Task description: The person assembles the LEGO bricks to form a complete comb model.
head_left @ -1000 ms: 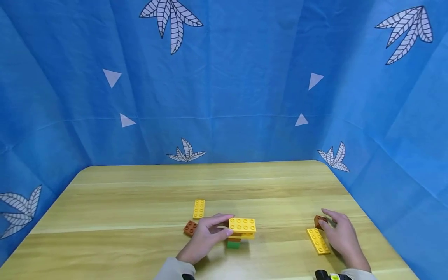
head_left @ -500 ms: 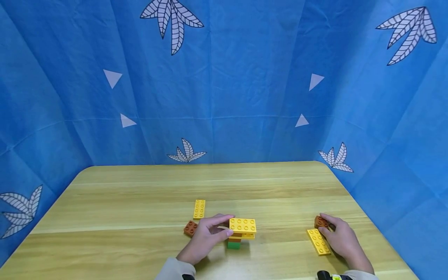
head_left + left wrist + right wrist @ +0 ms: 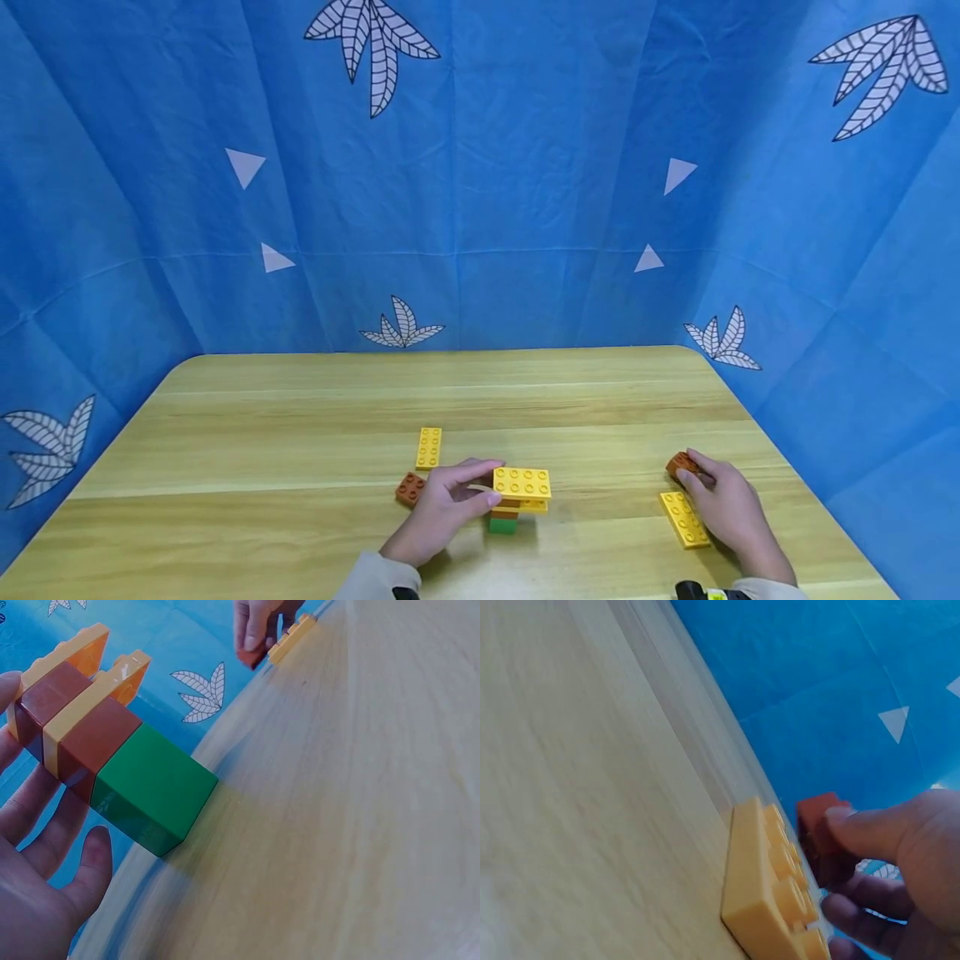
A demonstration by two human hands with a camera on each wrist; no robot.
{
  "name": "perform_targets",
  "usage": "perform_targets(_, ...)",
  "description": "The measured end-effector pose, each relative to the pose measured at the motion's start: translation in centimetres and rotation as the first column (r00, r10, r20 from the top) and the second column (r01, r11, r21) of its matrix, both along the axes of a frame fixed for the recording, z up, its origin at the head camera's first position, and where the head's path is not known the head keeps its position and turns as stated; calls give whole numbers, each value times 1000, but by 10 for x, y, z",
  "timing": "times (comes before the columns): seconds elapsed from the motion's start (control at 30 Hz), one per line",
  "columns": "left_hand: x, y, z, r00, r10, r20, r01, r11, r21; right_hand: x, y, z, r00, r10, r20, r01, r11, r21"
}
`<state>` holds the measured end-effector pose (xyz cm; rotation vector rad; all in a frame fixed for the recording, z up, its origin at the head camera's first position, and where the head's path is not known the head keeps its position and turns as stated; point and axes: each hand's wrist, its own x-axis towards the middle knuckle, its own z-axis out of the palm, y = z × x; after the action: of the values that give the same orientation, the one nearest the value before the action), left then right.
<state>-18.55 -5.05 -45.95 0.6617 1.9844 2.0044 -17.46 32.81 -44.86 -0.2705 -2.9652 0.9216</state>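
My left hand [image 3: 441, 510] holds the upper end of a brick stack [image 3: 521, 482], thumb and index finger at its top yellow plate. In the left wrist view, the stack has a green block [image 3: 154, 787] at the bottom, with brown blocks and two overhanging yellow plates above. Over on the right, my right hand [image 3: 726, 505] pinches a brown brick [image 3: 678, 463] between thumb and fingers. That brick looks tilted, just beyond a yellow studded brick [image 3: 684, 520] lying on the table. Part of the brown brick is hidden by the fingers.
Left of the stack lie another brown brick [image 3: 409, 489], partly behind my left hand, and a yellow studded plate [image 3: 429, 448]. The wooden table [image 3: 300, 417] ends at a blue patterned curtain [image 3: 487, 208] at the back and sides.
My right hand has closed its fingers on the brown brick and tilted it, shifting it slightly left and away. The left hand and the stack have stayed in place.
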Motion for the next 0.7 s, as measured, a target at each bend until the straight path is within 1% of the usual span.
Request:
perform_targets(0.17, 0, 0, 0, 1000, 1, 0, -1, 1000, -3, 2, -12, 3, 994, 11, -113, -13, 1000, -18)
perform_targets(0.3, 0, 0, 0, 1000, 0, 2, 0, 1000, -5, 1, -27, 10, 975, 44, -219, -52, 998, -31)
perform_targets(0.43, 0, 1, 1, 1000, 4, 4, -4, 1000, -4, -1, -45, 16, 945, 101, -312, -115, 993, -27)
perform_targets(0.53, -1, 1, 1, 1000, 5, 7, -5, 1000, -3, -2, -59, 16, 915, 142, -377, -162, 987, -21)
perform_targets(0.7, 0, 1, 1, 1000, 4, 9, -4, 1000, -2, -3, -84, 15, 868, 227, -442, -250, 968, 8)
